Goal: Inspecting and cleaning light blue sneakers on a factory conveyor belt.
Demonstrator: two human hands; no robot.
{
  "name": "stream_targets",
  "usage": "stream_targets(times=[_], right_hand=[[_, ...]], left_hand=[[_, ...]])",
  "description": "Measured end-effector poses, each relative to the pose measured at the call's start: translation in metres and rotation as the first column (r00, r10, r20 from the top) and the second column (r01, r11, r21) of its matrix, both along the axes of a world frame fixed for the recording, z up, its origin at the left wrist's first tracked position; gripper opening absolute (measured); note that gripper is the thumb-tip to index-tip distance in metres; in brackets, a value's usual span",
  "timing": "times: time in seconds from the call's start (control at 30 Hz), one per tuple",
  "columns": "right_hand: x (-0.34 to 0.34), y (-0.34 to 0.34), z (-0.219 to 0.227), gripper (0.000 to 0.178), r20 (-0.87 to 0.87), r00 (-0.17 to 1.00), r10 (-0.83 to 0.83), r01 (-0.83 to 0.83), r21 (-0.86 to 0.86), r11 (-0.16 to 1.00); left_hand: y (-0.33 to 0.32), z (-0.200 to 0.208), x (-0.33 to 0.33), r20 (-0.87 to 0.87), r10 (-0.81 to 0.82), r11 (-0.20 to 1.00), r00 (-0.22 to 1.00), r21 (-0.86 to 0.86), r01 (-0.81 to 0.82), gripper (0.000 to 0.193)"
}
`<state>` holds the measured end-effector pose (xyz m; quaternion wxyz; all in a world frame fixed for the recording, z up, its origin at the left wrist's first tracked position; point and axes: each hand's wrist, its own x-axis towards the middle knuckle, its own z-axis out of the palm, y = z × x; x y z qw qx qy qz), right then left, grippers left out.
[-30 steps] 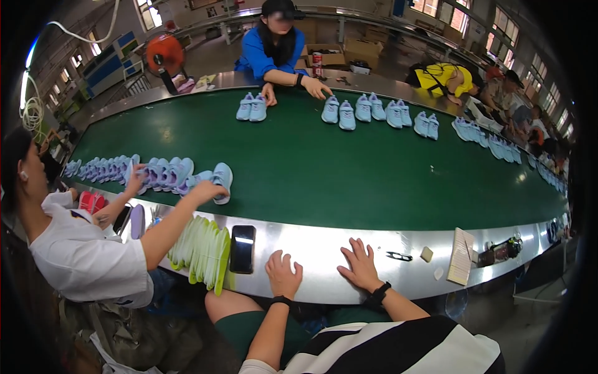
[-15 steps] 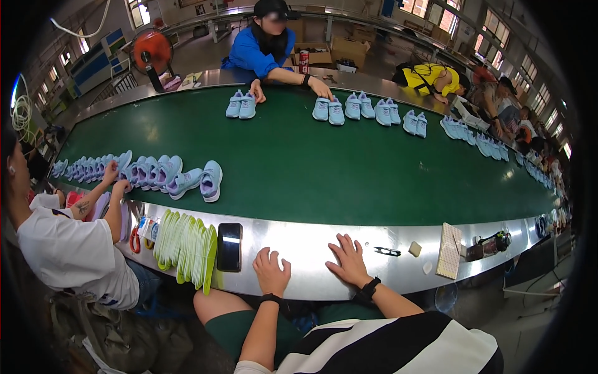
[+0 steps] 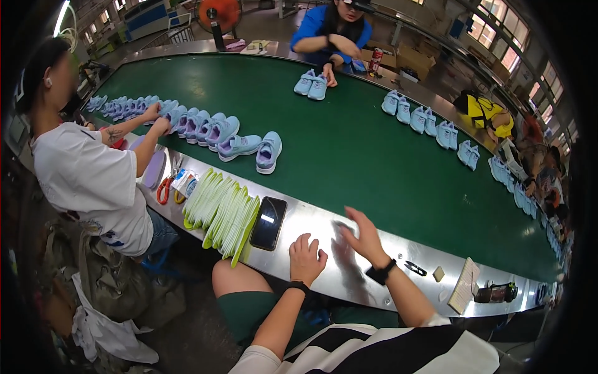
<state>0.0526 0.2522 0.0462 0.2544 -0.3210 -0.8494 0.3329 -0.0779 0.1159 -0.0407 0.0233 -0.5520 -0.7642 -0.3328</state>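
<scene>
My left hand [image 3: 306,258] rests on the metal table edge [image 3: 324,218], its fingers apart and nothing in them. Beside it lies a black phone [image 3: 268,223]. My right hand [image 3: 364,238] is raised over the metal near the green belt, fingers spread and empty, casting a dark reflection below. The closest light blue sneaker [image 3: 269,153] stands on the belt beyond the phone, next to another sneaker [image 3: 239,147] and a row of more [image 3: 205,128] running left. A bundle of white and lime insoles [image 3: 221,215] lies left of the phone.
Right of my hands are thread snips [image 3: 415,268], a small beige block [image 3: 438,274], a notepad [image 3: 464,287] and a dark bottle [image 3: 496,293]. Red-handled scissors [image 3: 164,190] lie by a co-worker in white [image 3: 93,174]. Opposite, a person in blue [image 3: 311,34] touches a sneaker pair [image 3: 310,85].
My view has swung left. My right hand has lifted off the metal toward the belt; my left stays down. The person in blue has drawn one hand back from the sneakers.
</scene>
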Motion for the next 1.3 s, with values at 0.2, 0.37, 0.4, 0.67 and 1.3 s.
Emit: stream_targets(times=[0.2,0.37,0.4,0.67,1.3], right_hand=[[-0.211,0.037,-0.026,0.061,-0.004,0.927,0.375,-0.364,0.225,0.904],[-0.292,0.079,-0.074,0.044,0.003,0.998,0.059,-0.052,0.544,0.837],[-0.307,0.073,-0.081,0.044,-0.001,0.998,0.066,-0.056,0.531,0.845],[-0.385,0.071,-0.098,0.041,0.112,0.993,0.038,-0.087,0.477,0.875],[0.081,-0.01,-0.004,0.028,0.349,0.934,0.08,-0.249,0.473,0.845]], left_hand=[[-0.012,-0.002,-0.008,0.021,0.05,0.998,0.999,-0.028,-0.05,0.028],[0.01,0.006,0.014,-0.052,-0.06,0.995,0.997,-0.088,0.055,0.037],[0.005,0.01,0.01,-0.054,-0.054,0.993,0.997,-0.104,0.048,0.037],[-0.041,-0.098,0.003,0.576,-0.094,0.968,0.812,-0.138,0.21,0.054],[0.005,0.002,-0.001,-0.076,-0.008,1.0,0.997,-0.013,0.007,0.021]])
